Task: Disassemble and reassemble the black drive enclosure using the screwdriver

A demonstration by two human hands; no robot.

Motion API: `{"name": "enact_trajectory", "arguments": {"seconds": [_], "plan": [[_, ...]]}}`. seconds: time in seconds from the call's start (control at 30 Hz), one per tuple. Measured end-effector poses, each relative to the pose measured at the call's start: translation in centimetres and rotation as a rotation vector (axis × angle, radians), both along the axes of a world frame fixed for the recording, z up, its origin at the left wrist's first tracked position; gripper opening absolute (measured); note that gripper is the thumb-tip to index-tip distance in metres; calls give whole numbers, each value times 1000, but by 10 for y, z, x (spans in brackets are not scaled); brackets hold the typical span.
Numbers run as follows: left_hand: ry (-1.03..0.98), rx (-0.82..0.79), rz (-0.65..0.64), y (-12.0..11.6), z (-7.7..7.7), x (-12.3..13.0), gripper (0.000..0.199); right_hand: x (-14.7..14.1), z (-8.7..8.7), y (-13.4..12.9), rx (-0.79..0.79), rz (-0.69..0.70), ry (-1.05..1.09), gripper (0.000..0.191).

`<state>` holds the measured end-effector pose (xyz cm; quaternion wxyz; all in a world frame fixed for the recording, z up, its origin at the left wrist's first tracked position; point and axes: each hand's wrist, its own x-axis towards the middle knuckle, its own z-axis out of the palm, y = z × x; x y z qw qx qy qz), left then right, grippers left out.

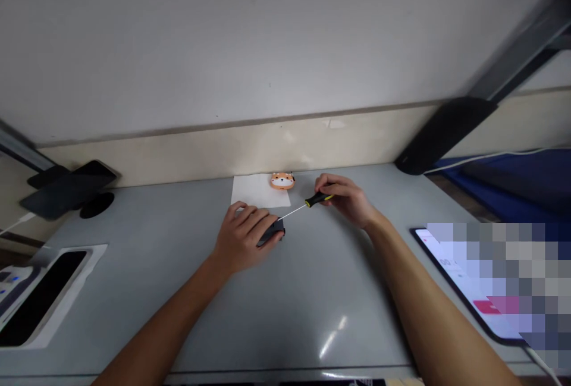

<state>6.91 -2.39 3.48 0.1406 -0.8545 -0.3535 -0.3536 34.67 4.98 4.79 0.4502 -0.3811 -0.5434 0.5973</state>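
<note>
My left hand (244, 236) is closed over a small dark grey device (273, 231) lying on the grey table. Most of the device is hidden under the fingers, so I cannot tell its kind. In my right hand (347, 197) is a screwdriver (318, 198) with a black and yellow handle. Its thin shaft slants down to the left, and the tip meets the device near my left fingertips. Just behind the hands lie a white sheet of paper (252, 191) and an orange and white animal-faced case (282, 181), partly on the sheet.
A black phone (49, 294) rests on white paper at the left. Behind it, another dark device (71, 187) leans on a round-based stand. A lit tablet (464, 291) with a cable is at the right. A black cylinder (439, 136) stands at the back right, by the wall.
</note>
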Motion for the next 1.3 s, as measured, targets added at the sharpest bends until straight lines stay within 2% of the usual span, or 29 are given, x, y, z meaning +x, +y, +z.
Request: {"name": "enact_trajectory", "arguments": {"seconds": [0.13,0.3,0.5,0.83,0.93,1.03,1.17,1.3], "plan": [[64,-24,-10,1,0,-3,13,7,-2,2,-29,14,7,7],[105,-54,-43,3,-2,-6,15,15,3,1,-19,-69,61,7],[63,-112,-65,3,-2,-6,16,14,10,-3,23,-132,103,5],[-50,-177,-110,1,-2,-4,13,10,13,-6,61,-199,124,10],[-99,-277,-97,-2,0,-10,27,9,13,-6,47,-207,124,14],[-159,-491,-81,-5,7,-25,43,7,11,-4,49,-259,108,25],[-223,-787,-91,0,9,-45,31,4,7,3,69,-424,155,37],[-453,-890,-67,10,-5,-48,27,3,8,7,138,-624,58,44]]}}
